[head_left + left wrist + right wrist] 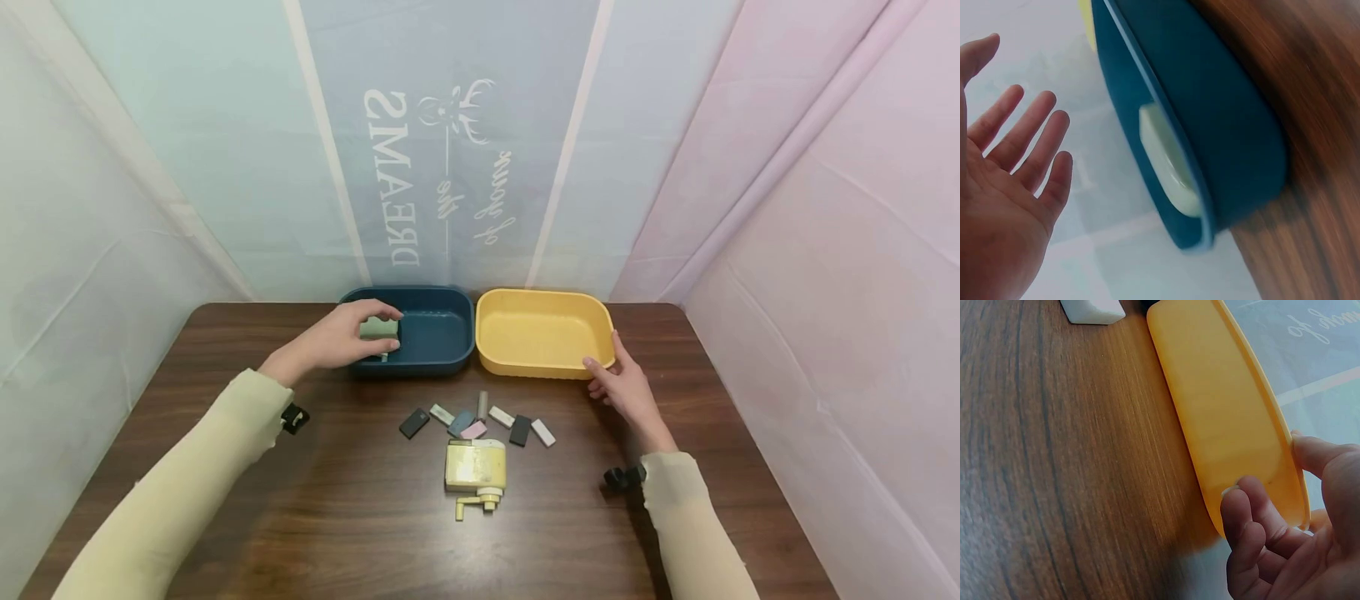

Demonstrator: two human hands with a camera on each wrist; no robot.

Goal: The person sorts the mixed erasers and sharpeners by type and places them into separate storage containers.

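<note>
My left hand [348,333] is over the left end of a dark blue bin [438,364], fingers spread and holding nothing. Inside that bin lies a pale green, rounded block-like thing [1169,165], partly hidden by the hand in the head view and by the wall in the left wrist view. At the near right corner of a yellow bin [545,362], my right hand [626,387] grips the rim, its thumb on the edge and other fingers against the outside. The yellow bin's floor is bare.
Several small erasers, among them a black eraser [520,430], a pink eraser [474,430] and a white eraser [543,432], lie scattered before the bins. Nearer sits a yellow hand-crank pencil sharpener [476,467] on the brown table [337,517]. A printed curtain [450,167] hangs behind.
</note>
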